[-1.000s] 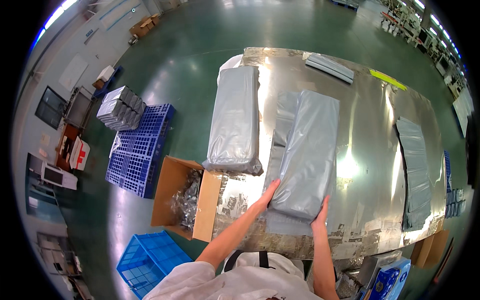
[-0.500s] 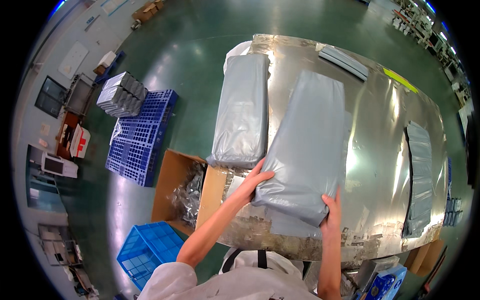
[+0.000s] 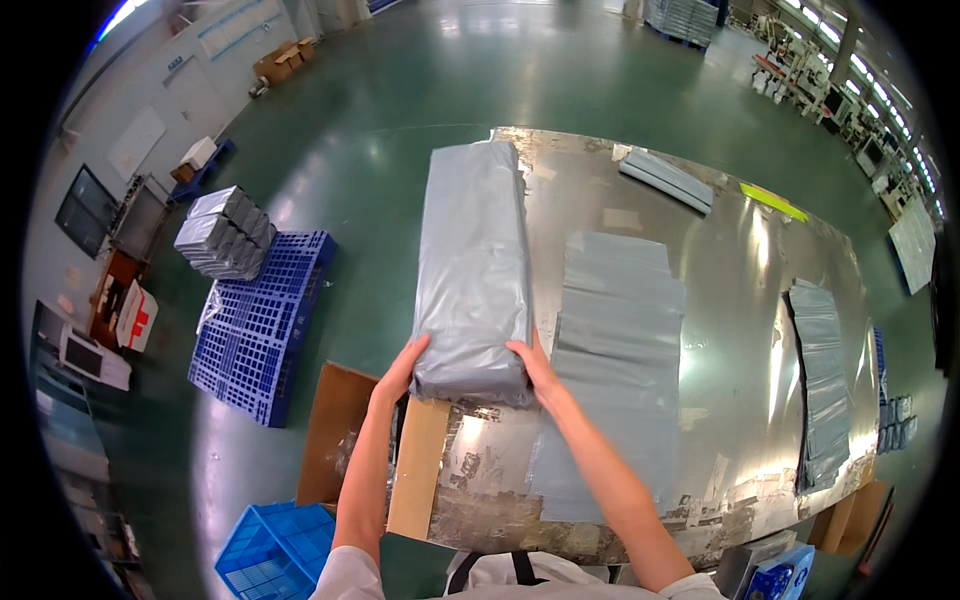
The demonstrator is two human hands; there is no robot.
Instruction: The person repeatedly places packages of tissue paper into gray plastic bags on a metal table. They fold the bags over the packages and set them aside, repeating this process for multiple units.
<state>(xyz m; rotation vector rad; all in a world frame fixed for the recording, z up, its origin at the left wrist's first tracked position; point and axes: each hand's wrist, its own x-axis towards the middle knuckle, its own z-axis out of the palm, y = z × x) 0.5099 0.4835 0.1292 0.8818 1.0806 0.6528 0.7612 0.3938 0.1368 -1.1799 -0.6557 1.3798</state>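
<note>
A long grey plastic-wrapped package (image 3: 470, 260) lies lengthwise along the left edge of the metal-topped table (image 3: 735, 400). My left hand (image 3: 403, 368) grips its near left side, fingers partly hidden. On the near right side my right hand (image 3: 535, 366) presses, thumb on top and the other fingers down along the wrap. Whether another package lies underneath is hard to make out. Just right of it, flat grey plastic bags (image 3: 620, 350) lie in an overlapping pile.
A rolled grey bundle (image 3: 665, 180) lies at the far edge, folded grey bags (image 3: 822, 385) at the right. An open cardboard box (image 3: 335, 430) stands below the table's left side, with a blue crate (image 3: 270, 550) nearer. Further left, silver packages (image 3: 225, 235) sit on a blue pallet (image 3: 260, 325).
Both hands have carried the package left, from above the bag pile to where the other package lay. The flat bags now show uncovered. The view has tilted up slightly.
</note>
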